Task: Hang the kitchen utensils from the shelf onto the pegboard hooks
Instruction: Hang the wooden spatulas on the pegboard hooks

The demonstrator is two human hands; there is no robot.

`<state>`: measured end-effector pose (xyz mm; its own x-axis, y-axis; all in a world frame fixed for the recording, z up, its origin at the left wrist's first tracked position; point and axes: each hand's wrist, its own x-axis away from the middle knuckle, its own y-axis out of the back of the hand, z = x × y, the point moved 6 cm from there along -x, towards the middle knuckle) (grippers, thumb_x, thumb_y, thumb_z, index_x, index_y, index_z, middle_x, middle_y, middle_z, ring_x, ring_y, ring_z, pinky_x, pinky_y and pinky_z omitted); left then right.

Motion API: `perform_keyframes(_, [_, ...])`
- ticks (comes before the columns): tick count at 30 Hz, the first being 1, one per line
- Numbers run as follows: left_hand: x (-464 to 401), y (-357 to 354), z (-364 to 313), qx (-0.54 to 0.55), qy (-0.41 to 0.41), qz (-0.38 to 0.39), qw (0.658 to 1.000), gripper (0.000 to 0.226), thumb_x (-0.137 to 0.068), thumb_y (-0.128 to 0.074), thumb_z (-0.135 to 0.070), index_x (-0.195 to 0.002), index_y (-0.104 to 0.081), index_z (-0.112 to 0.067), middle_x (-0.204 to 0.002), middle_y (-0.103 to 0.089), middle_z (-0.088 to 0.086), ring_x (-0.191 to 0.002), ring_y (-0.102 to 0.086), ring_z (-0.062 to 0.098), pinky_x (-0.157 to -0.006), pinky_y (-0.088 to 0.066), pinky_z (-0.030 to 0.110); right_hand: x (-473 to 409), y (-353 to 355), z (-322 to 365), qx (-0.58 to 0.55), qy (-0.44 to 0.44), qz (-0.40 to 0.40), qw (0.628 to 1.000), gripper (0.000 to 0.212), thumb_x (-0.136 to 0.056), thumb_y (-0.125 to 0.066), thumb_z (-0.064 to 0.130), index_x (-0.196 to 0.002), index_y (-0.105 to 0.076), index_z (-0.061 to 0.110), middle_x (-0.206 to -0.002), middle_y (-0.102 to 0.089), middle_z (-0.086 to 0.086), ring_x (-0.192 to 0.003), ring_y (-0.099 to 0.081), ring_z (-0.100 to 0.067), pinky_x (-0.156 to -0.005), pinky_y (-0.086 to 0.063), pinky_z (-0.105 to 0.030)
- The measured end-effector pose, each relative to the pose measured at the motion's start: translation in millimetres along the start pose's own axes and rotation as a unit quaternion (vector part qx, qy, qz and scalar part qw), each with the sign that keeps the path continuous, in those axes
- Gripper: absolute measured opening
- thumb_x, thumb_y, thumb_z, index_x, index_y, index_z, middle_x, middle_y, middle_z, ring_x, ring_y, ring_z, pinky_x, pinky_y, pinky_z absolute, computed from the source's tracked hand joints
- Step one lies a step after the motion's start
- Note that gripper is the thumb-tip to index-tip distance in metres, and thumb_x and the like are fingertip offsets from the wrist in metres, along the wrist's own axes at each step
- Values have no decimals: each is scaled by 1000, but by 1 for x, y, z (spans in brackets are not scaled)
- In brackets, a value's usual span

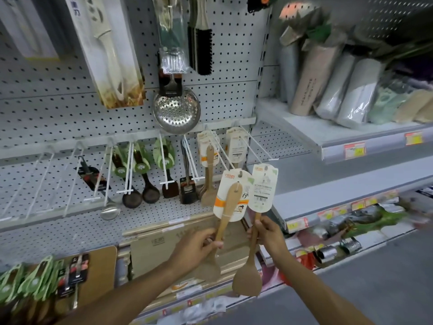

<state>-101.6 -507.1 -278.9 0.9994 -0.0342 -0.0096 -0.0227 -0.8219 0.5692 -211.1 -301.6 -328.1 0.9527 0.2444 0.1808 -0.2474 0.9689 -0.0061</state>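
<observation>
1. Left hand point(199, 245) grips a wooden spatula point(225, 221) by its handle, below the pegboard hook point(225, 158).
2. Right hand point(267, 233) grips a second spatula point(249, 275), card right of that hook's open tip.

Tan wooden spatulas point(247, 275); white-orange card point(230, 195); grey perforated pegboard point(46, 113).
</observation>
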Motion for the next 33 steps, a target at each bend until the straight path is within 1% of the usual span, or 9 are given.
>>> perform_keyframes(6, [-12,-5,8,-26,12,17,999,12,-93,-64,-39,-99,-69,-30,-91,-75,-23,-89,-70,-5,-86,-58,36,-18,7,-3,31,-16,4,999,15,-102,-46,6,-94,-59,9,-81,-60,-23,-59,-64,-19,-52,-52,-23])
perform_keyframes(9, [-19,-9,8,-39,11,13,999,9,-93,-65,-38,-98,-70,-32,-90,-74,-24,-88,-69,-6,-83,-58,32,-29,12,-6,65,-9,5,998,19,-102,-46,10,-92,-61,16,-78,-64,-18,-68,-64,-23,-56,-51,-22])
perform_keyframes(15, [-35,-19,11,-50,29,-6,998,20,-91,-64,-48,-95,-68,-28,-91,-74,-21,-85,-69,-3,-78,-57,33,-65,21,-15,132,-6,35,991,13,-100,-54,28,-101,-67,30,-85,-75,-4,-86,-70,-29,-75,-56,-46])
perform_keyframes(22, [-50,-28,2,-24,55,-32,998,29,-93,-60,-52,-95,-71,-25,-92,-74,-20,-86,-69,-3,-79,-55,29,-112,13,14,112,-3,80,991,11,-97,-58,18,-102,-67,15,-90,-71,-1,-80,-63,-15,-64,-47,-21])
perform_keyframes(24, [-51,-32,3,-23,65,-39,997,31,-93,-57,-55,-94,-70,-27,-90,-72,-22,-84,-67,-1,-78,-53,30,-138,13,8,123,-1,77,989,20,-89,-63,25,-107,-68,17,-95,-73,-5,-82,-64,-20,-63,-49,-25])
perform_keyframes(26, [-51,-35,3,-26,77,-47,996,31,-93,-56,-56,-93,-69,-28,-88,-71,-21,-83,-66,-1,-77,-52,29,-177,14,-19,148,-8,93,985,27,-81,-62,38,-105,-69,27,-95,-75,-3,-87,-69,-30,-68,-54,-41])
perform_keyframes(28, [-51,-37,3,-33,86,-56,994,29,-93,-56,-57,-91,-68,-30,-93,-72,-16,-86,-66,-1,-79,-52,30,-191,4,-12,164,-23,108,980,17,-84,-61,35,-96,-71,29,-90,-74,-3,-89,-69,-34,-77,-54,-48])
perform_keyframes(30, [-50,-38,3,-38,91,-63,993,23,-91,-55,-59,-86,-65,-38,-93,-72,-15,-87,-65,-2,-79,-52,30,-184,-5,23,149,-25,93,984,15,-89,-60,24,-79,-70,23,-82,-72,0,-84,-67,-28,-76,-52,-40])
perform_keyframes(33, [-49,-40,2,-45,94,-74,992,22,-91,-54,-62,-86,-64,-43,-89,-71,-16,-82,-65,-1,-76,-51,29,-184,-11,43,138,-9,98,986,24,-82,-49,42,-75,-64,25,-81,-70,-4,-80,-64,-22,-73,-47,-35])
